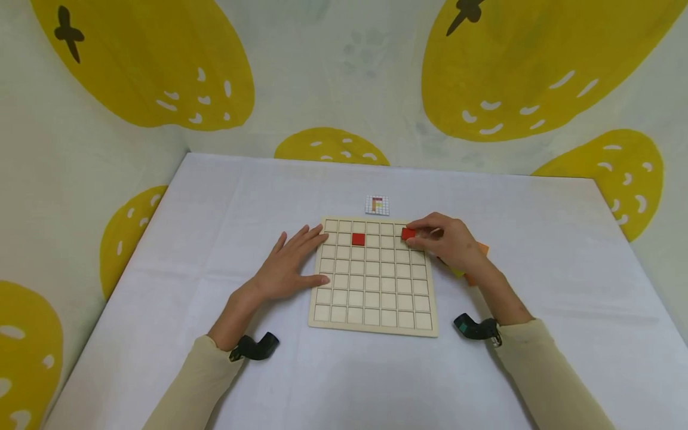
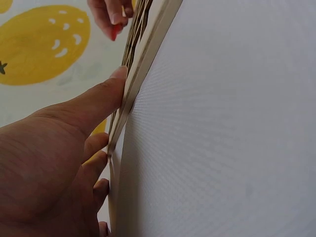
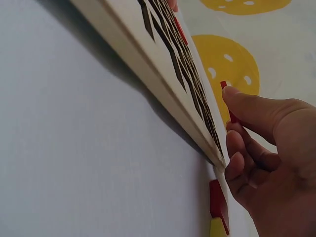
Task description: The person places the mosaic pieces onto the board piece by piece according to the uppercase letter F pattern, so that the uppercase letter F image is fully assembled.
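Note:
A pale wooden grid board (image 1: 371,331) lies on the white table. One red square tile (image 1: 358,239) sits in a cell of its second row, left of the middle. My right hand (image 1: 448,242) pinches another red tile (image 1: 408,233) between thumb and fingers over the board's upper right corner. In the right wrist view that tile (image 3: 233,116) appears edge-on in the pinch. My left hand (image 1: 285,269) rests with spread, straight fingers at the board's left edge, thumb (image 2: 106,96) touching the rim.
Behind the board lies a small printed pattern card (image 1: 377,205). Orange tiles (image 1: 482,248) and a yellow tile (image 1: 458,272) lie right of the board, partly hidden under my right hand. Another red tile (image 3: 217,199) shows near the board's corner. Patterned cloth walls (image 1: 344,71) stand behind the table.

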`<state>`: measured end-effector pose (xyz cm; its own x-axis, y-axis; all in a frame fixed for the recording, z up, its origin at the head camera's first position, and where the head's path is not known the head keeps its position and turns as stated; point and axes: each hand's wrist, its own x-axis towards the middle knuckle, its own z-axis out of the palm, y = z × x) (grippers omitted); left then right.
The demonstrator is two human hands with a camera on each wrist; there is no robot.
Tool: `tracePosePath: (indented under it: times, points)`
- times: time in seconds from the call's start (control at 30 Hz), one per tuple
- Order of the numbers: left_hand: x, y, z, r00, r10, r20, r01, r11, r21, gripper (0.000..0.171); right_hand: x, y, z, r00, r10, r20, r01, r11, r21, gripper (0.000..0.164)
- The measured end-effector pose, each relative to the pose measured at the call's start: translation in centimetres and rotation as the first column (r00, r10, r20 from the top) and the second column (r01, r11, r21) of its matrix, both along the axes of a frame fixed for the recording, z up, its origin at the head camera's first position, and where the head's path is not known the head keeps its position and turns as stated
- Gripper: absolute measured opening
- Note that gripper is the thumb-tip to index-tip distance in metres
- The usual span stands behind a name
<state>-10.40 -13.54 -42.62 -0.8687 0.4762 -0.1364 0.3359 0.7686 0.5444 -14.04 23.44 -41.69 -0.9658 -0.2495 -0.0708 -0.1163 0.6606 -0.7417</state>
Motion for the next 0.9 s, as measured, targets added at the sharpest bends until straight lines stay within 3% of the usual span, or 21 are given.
tracePosePath:
  times: [0.23, 0.63, 0.9]
  points:
    - [-0.1, -0.1, -0.2, 1.000, -0.004, -0.005, 0.005, 1.000, 0.010, 0.090, -0.1, -1.1, 0.1, 0.999, -0.005, 0.045, 0.006, 1.000, -0.017, 0.036]
    - [0.0, 0.0, -0.4, 1.000, -0.002, 0.021, 0.002, 1.000, 0.007, 0.091, 0.0, -3.2, -0.7, 1.000, 0.020, 0.014, -0.020, 1.000, 0.005, 0.030]
    - [-0.2, -0.1, -0.3, 1.000, -0.004, 0.003, 0.004, 1.000, 0.009, 0.091, 0.0, -3.9, -0.3, 0.998, 0.065, -0.008, -0.065, 0.998, -0.003, 0.029]
